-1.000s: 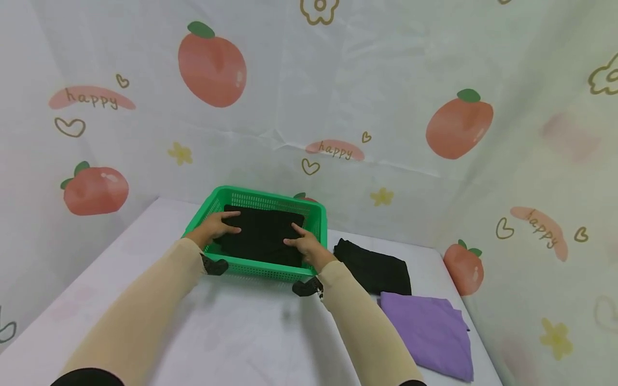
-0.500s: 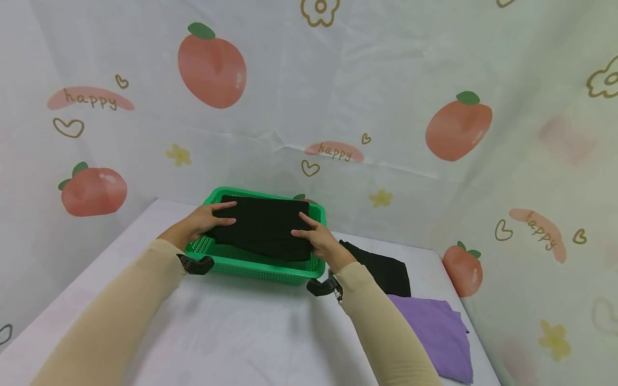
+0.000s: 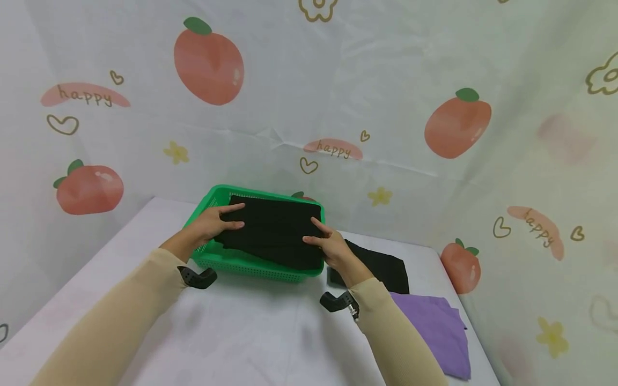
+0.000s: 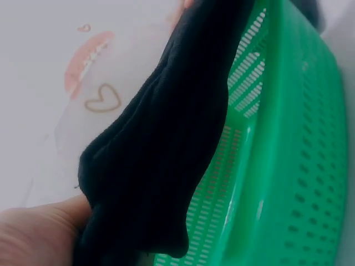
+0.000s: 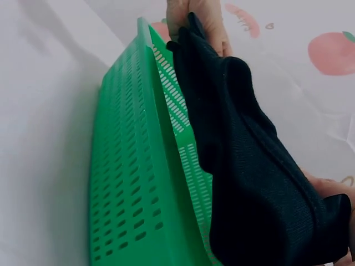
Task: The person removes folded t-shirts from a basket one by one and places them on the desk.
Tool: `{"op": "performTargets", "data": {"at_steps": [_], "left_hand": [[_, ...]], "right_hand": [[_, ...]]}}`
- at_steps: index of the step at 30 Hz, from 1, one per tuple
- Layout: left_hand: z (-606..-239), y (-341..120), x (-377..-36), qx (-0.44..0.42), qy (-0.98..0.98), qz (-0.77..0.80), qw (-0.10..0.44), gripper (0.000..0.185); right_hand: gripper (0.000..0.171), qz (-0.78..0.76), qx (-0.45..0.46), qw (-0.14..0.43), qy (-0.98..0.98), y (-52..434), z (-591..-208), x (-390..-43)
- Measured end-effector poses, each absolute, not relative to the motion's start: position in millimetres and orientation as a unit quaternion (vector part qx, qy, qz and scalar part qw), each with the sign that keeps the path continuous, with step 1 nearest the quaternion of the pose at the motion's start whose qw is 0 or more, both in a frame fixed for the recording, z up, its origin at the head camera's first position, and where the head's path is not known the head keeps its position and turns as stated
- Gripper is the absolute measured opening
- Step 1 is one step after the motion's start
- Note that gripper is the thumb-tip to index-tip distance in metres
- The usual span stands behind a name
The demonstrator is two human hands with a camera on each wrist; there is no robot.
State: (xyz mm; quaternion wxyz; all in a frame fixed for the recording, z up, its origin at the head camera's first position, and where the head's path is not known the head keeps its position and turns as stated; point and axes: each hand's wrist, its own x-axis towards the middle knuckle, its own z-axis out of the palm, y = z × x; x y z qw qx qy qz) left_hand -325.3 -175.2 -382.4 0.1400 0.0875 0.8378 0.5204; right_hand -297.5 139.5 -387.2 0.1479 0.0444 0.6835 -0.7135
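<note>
Cloth: the folded black cloth [image 3: 275,231] sits lifted over the green basket [image 3: 251,264], its right end past the basket's right rim.
Left hand: your left hand [image 3: 212,225] grasps the cloth's left edge, thumb on top, over the basket's left side.
Right hand: your right hand [image 3: 333,247] grasps the cloth's right edge, just right of the basket's near right corner.
Beside the basket: a second black garment [image 3: 381,271] lies to its right on the white table [image 3: 251,332], with a purple garment [image 3: 434,329] nearer you.
Risk: the fold likely sags open at the middle if your hands drift apart.
Risk: a trailing edge may snag on the basket's slotted rim and drag it.
</note>
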Motion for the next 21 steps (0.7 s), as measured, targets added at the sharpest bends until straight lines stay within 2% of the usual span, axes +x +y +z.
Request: {"op": "performTargets", "data": {"at_steps": [15, 21], "left_hand": [[-393.6, -151.0, -305.2, 0.076, 0.854, 0.495, 0.14, 0.07], [-394.7, -141.5, -296.5, 0.078, 0.866, 0.476, 0.133, 0.068]], "right_hand": [[0.067, -0.683, 0.037, 0.12, 0.719, 164.6, -400.6, -268.7], [0.068, -0.71, 0.04, 0.125, 0.692, 172.0, -406.5, -256.5]]}}
